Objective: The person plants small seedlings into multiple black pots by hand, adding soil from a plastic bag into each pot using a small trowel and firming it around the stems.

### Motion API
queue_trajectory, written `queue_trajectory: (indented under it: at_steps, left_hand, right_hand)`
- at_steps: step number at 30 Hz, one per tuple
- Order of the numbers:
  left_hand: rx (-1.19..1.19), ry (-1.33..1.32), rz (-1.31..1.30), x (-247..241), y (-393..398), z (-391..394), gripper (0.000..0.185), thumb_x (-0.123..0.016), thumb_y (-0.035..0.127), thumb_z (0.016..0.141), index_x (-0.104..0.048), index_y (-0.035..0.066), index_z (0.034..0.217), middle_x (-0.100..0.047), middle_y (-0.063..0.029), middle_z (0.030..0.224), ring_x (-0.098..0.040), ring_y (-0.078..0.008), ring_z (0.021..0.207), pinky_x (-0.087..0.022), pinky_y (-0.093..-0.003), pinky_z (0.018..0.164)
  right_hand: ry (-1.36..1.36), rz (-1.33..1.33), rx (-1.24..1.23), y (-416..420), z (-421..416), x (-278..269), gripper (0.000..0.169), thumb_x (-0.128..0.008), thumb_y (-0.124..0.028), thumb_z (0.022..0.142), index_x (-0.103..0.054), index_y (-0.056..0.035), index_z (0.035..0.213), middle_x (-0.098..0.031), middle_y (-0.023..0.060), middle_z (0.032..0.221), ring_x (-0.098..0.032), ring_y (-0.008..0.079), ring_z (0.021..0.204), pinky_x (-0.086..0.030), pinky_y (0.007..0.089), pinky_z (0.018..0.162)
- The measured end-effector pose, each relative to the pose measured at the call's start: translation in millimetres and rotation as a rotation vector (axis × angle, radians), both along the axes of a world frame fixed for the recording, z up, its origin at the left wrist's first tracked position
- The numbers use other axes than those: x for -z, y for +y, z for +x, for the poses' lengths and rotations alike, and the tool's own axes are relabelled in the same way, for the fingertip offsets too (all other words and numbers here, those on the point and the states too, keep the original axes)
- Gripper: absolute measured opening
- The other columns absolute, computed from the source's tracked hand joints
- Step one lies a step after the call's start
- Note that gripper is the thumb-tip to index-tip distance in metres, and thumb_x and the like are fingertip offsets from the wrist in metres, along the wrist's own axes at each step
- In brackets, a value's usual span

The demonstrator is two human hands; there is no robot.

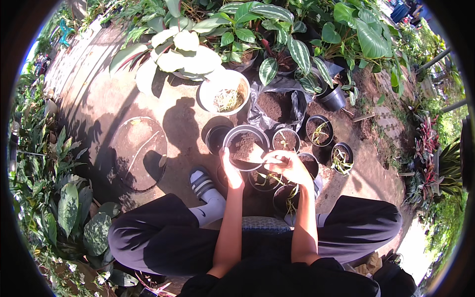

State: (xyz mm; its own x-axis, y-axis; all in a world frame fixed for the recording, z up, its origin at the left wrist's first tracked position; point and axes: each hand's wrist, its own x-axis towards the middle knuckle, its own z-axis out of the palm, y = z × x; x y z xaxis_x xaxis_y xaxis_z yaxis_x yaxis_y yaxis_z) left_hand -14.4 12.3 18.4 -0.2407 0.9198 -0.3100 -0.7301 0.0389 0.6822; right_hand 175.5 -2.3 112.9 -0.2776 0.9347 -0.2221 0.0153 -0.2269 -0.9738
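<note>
My left hand (233, 173) grips the near left side of a black plastic pot (243, 163), tilted so its mouth faces me. Dark potting soil (239, 144) lies inside it. Over the pot's right rim, my right hand (287, 166) pinches what looks like a small trowel (255, 153); its pale blade rests against the soil, and its handle is mostly hidden by my fingers. Just beyond is a black plastic bag (256, 113) of soil. A white pot (210, 89) to its left holds cut plant pieces (229, 100).
Several small black pots with soil and green cuttings stand to the right, including one pot (351, 157) farthest right. Another dark pot (212, 139) sits left of my hands. Large-leaved potted plants (193, 55) line the far side. A round ground cover (140, 154) lies left.
</note>
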Motion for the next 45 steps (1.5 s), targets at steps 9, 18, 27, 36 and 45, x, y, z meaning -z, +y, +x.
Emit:
queue_trajectory:
  at_steps: [9,18,27,36,45]
  left_hand:
    - [0.033,0.011,0.021,-8,-2,0,0.049,-0.05,0.039,0.099,-0.047,0.007,0.136,-0.051,-0.0093,0.136,-0.046,-0.0226,0.129,-0.035,-0.0394,0.109]
    - [0.038,-0.004,-0.026,-17,-3,1,0.043,-0.051,0.034,0.096,-0.049,0.008,0.131,-0.055,-0.0092,0.129,-0.051,-0.0231,0.123,-0.039,-0.0392,0.105]
    - [0.14,-0.047,0.021,-10,-4,0,0.045,-0.053,0.033,0.094,-0.05,0.007,0.129,-0.056,-0.0106,0.127,-0.053,-0.0239,0.122,-0.039,-0.039,0.106]
    - [0.248,0.113,0.084,-12,-2,4,0.042,-0.052,0.025,0.093,-0.05,0.002,0.127,-0.059,-0.0119,0.12,-0.056,-0.0215,0.116,-0.042,-0.0374,0.102]
    - [0.082,0.027,-0.026,-20,-4,0,0.039,-0.054,0.03,0.093,-0.053,0.007,0.125,-0.057,-0.0082,0.122,-0.053,-0.0207,0.119,-0.04,-0.0372,0.104]
  right_hand:
    - [-0.033,0.047,-0.004,-1,10,2,0.024,-0.072,0.001,0.084,-0.068,0.0015,0.107,-0.07,0.0053,0.096,-0.065,0.0118,0.093,-0.053,0.0285,0.085]
    - [-0.276,-0.012,-0.012,-4,5,-15,0.021,-0.068,0.002,0.085,-0.069,0.0004,0.106,-0.072,0.0066,0.096,-0.067,0.0109,0.09,-0.053,0.0277,0.081]
    - [-0.543,-0.104,-0.05,-5,1,-35,0.021,-0.069,0.001,0.084,-0.071,-0.0027,0.105,-0.073,0.009,0.09,-0.068,0.0102,0.083,-0.054,0.0264,0.077]
    - [-0.608,0.081,-0.052,-7,-4,-27,0.021,-0.072,-0.011,0.085,-0.073,-0.0067,0.106,-0.074,0.0101,0.089,-0.069,0.0133,0.082,-0.053,0.0306,0.078]
    - [-0.477,-0.065,0.014,-7,3,-52,0.022,-0.073,-0.011,0.086,-0.072,-0.0067,0.107,-0.073,0.0067,0.085,-0.065,0.0099,0.078,-0.051,0.0274,0.073]
